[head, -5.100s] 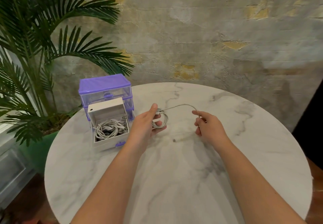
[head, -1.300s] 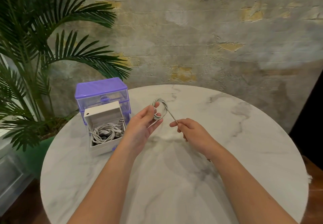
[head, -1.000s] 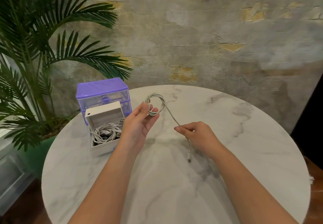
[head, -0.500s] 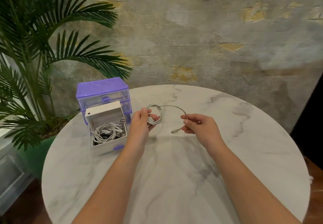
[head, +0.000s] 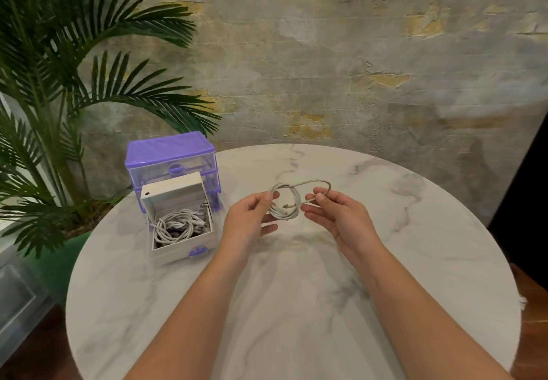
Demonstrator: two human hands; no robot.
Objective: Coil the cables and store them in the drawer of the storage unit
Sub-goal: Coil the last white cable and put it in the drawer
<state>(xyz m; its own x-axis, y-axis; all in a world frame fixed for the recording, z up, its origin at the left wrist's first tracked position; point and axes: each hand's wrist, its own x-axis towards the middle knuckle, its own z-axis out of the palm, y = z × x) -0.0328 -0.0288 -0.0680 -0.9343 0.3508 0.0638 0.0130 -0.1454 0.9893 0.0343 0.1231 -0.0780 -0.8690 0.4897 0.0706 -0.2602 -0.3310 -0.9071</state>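
Observation:
My left hand (head: 250, 216) pinches a small coil of grey-white cable (head: 287, 201) above the round marble table (head: 296, 305). My right hand (head: 335, 213) pinches the cable's free end, which arcs up from the coil in a short loop and comes back toward it. To the left stands the purple storage unit (head: 170, 154); its white bottom drawer (head: 181, 249) is pulled out. Several coiled white cables (head: 175, 225) lie inside the drawer.
A potted palm (head: 59, 83) reaches over the table's left side behind the storage unit. A rough plastered wall stands behind the table. The table's front edge curves near my forearms, with wooden floor beyond it.
My right hand has brought the cable's free end in close to the coil, shortening the loose arc. My left hand still holds the coil at about the same place.

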